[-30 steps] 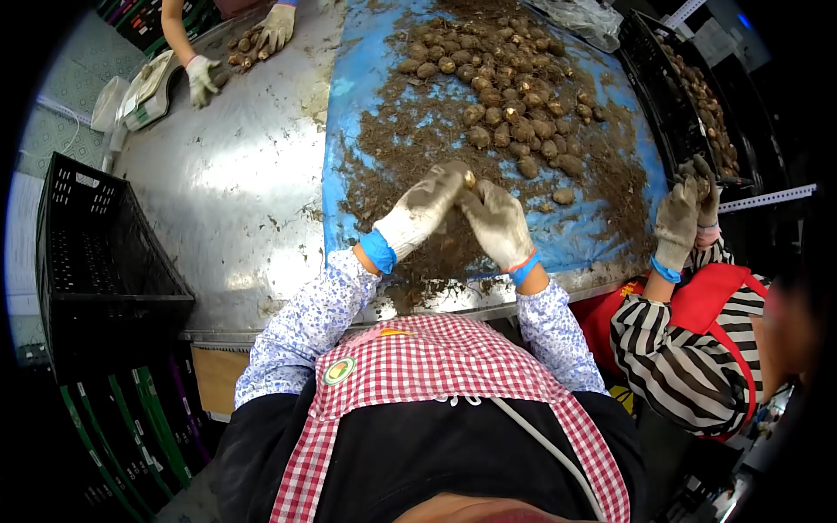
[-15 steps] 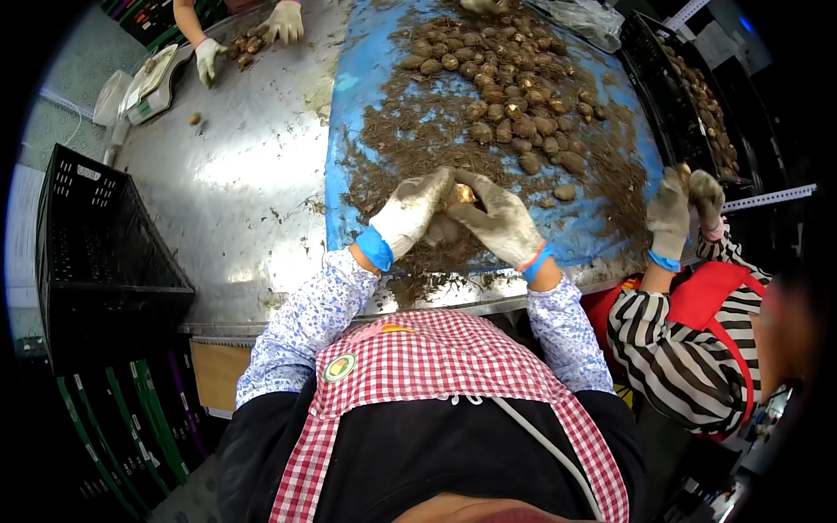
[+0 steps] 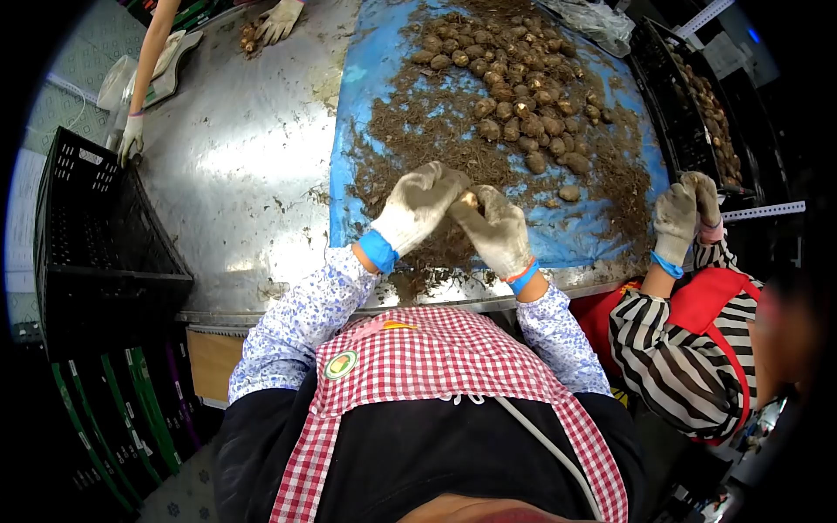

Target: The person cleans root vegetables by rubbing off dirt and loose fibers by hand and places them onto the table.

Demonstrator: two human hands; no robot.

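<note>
Over the near part of the blue sheet, my two gloved hands meet. My right hand (image 3: 495,234) is closed around a small taro (image 3: 471,200), and only its pale cut end shows between the fingers. Against the same taro, my left hand (image 3: 420,207) is closed too, its fingers bent over the top; what its palm covers is hidden. Dirty white gloves with blue cuffs cover both hands. Beyond them lies a heap of brown taros (image 3: 532,105), and one loose taro (image 3: 569,193) rests to the right. Dark root fibres (image 3: 418,157) are strewn around my hands.
At the left stands a black crate (image 3: 113,283), with a co-worker's gloved hand (image 3: 131,139) at its rim. Their other hand (image 3: 281,22) is by a few taros. On the right, another co-worker's gloved hands (image 3: 684,213) are close together. A filled crate (image 3: 663,105) stands beyond.
My hands have shifted slightly, and less of the taro shows between them. At the far left, the co-worker's hand has moved from the small pile to the black crate's rim.
</note>
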